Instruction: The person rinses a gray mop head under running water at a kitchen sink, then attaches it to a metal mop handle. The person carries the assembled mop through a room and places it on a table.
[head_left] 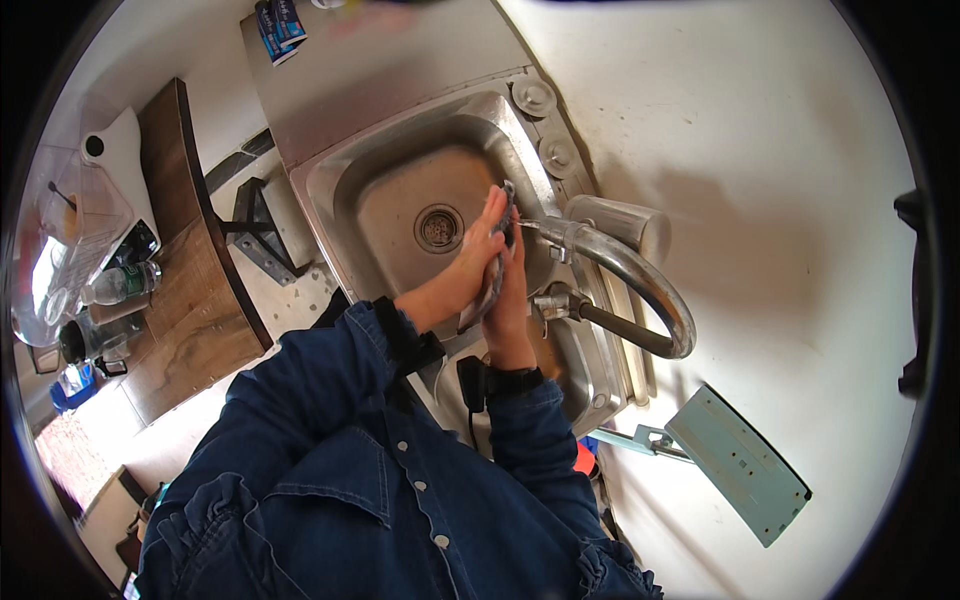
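Blue denim jacket (340, 540) is lying nearest to the view, and its two dark cuffs are leading to my hands. Far on the left, a wooden table (205, 300) is carrying a clear bottle (122, 284) among other things. Next, blue packets (280, 30) are lying at the top of the steel counter (340, 105); then the larger basin (370, 225) is opening with its drain (438, 229).

Over this basin's right side, my left hand (476, 264) is pressing flat toward my right hand (512, 290), fingers rather straight, and between the palms I am holding a dark, thin piece (489, 296). Its kind I cannot tell. I am judging it light, and perhaps slippery if wet — whether soft or stiff is not showing — so its broad faces are seeming the best place to hold, with both palms.

Further right, the round lids (534, 97), the smaller basin (585, 375), a metal container (645, 230), the curved faucet (680, 320) and a pale green plate (740, 465) are standing out.

I am counting one dark piece, two hands, two basins, one drain, two lids, one container, one faucet, one plate — and three jacket buttons.
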